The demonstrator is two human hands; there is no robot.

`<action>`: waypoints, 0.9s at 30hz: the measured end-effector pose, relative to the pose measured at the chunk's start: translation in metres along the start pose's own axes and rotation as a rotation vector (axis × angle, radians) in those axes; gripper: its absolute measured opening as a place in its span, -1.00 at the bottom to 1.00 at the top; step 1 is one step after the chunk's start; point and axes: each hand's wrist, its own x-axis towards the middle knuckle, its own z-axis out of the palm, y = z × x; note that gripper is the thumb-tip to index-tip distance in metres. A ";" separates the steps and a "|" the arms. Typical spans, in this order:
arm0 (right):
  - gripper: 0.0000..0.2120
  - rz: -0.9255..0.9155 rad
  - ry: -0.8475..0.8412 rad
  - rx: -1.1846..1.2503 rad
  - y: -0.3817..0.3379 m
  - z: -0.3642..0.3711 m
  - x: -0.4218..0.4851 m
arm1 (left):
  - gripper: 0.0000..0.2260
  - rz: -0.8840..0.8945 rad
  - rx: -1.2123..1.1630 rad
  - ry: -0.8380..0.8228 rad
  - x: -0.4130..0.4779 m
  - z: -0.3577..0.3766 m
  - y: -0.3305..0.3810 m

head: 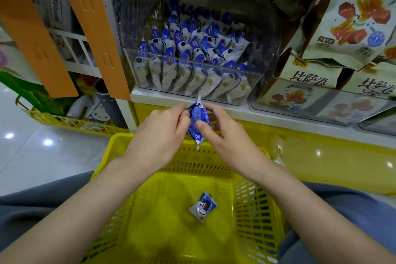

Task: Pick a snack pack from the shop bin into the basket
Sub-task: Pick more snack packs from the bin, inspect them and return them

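Note:
A small blue and white snack pack [197,121] hangs upright between my hands, above the far rim of the yellow basket [255,216]. My left hand [159,133] pinches its upper left edge. My right hand [222,133] holds it with thumb on the front and fingers behind. One more snack pack [203,206] of the same kind lies flat on the basket floor. The clear shop bin [192,79] on the shelf just beyond my hands holds several rows of the same packs.
To the right, clear bins hold large beige snack bags [351,23]. Orange panels [94,28] lean at the left. A second yellow basket [70,122] with a white plush toy sits on the floor at left. My lap in grey-blue trousers [32,206] flanks the basket.

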 end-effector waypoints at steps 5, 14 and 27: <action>-0.53 -0.038 0.151 -0.080 0.004 -0.002 -0.001 | -0.90 -0.183 -0.569 -0.141 0.000 -0.002 0.012; -0.51 -0.036 0.173 -0.074 0.003 0.001 0.005 | -0.79 -0.233 -0.618 0.040 0.005 -0.002 0.009; -0.87 0.029 0.130 0.335 -0.001 -0.005 0.013 | -0.75 -0.395 -1.010 0.204 0.009 -0.010 0.007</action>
